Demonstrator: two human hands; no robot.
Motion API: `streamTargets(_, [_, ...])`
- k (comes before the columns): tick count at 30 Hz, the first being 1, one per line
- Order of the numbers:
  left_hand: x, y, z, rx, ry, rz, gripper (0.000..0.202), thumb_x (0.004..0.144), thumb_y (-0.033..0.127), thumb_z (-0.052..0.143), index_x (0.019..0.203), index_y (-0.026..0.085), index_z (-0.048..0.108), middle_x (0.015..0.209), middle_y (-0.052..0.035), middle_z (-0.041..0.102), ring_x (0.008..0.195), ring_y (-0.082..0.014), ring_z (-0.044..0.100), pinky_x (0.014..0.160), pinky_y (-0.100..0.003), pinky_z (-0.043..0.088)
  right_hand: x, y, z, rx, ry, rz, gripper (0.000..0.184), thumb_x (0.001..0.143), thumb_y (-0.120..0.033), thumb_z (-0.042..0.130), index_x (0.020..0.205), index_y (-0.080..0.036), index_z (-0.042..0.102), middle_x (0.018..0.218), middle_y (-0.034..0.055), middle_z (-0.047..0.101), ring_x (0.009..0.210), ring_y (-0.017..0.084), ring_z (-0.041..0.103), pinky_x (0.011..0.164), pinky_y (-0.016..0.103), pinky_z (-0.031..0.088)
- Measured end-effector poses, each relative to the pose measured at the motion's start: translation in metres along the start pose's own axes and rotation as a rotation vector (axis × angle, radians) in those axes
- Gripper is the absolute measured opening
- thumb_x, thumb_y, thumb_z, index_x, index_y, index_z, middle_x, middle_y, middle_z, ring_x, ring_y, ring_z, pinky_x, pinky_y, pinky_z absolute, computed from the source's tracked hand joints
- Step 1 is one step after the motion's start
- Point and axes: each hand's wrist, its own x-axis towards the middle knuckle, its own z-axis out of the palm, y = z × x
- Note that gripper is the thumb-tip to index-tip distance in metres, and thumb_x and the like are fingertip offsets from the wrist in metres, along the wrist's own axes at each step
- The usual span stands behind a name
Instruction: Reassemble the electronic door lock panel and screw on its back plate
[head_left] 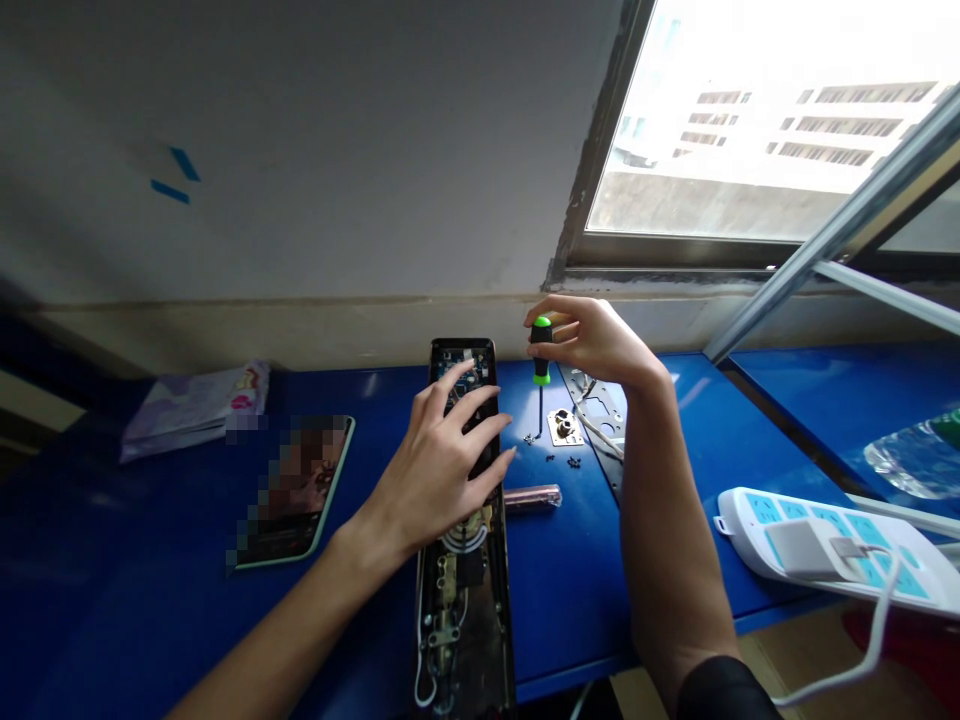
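Note:
My right hand (592, 340) grips a screwdriver (541, 350) with a black and green handle, held upright. Its tip points down at a small pile of dark screws (529, 438) on the blue table. Fingers spread, my left hand (450, 450) lies across a long black device housing (480, 640). The housing is uncovered and shows a circuit board (454, 368), brass-coloured parts and a white wire; my hand hides its middle. Right of the screws sits a square metal plate with a round centre (564, 427). A few more screws (574, 462) lie just below that plate.
A pinkish cylinder (534, 498) lies beside the housing. A flat metal plate with a cable (600, 405) is partly behind my right arm. To the left are a phone (300, 490) and a purple packet (199, 405). On the right, a power strip (825, 545) and clear bottle (911, 455).

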Motion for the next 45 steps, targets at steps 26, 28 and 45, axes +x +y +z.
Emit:
streamTargets(26, [-0.008,0.003,0.007,-0.265,0.262,-0.047,0.004,0.093,0.02,0.078,0.095,0.021,0.081,0.088,-0.005,0.077,0.114,-0.0287,0.058,0.098,-0.049,0.056,-0.044,-0.086,-0.013,-0.058,0.513,-0.372,0.026,0.091,-0.041,0.078,0.115,-0.034,0.071,0.108,0.0009,0.079,0.102,0.026,0.079,0.084,0.043,0.072])
streamTargets(28, [-0.009,0.003,0.007,-0.296,0.296,-0.06,0.004,0.091,0.018,0.079,0.095,0.02,0.081,0.086,-0.0046,0.077,0.111,-0.0276,0.06,0.096,-0.047,0.058,-0.045,-0.087,-0.013,-0.049,0.522,-0.376,0.027,0.091,-0.041,0.079,0.116,-0.034,0.071,0.107,0.0008,0.079,0.103,0.026,0.079,0.086,0.044,0.072])
streamTargets(45, [-0.012,-0.003,0.001,-0.186,0.288,-0.127,0.027,0.091,0.031,0.081,0.116,0.022,0.078,0.111,-0.0094,0.07,0.118,-0.0299,0.057,0.104,-0.053,0.056,-0.048,-0.097,-0.005,0.044,0.475,-0.458,0.032,0.088,-0.027,0.082,0.116,-0.036,0.072,0.114,-0.0011,0.078,0.108,0.027,0.078,0.088,0.048,0.072])
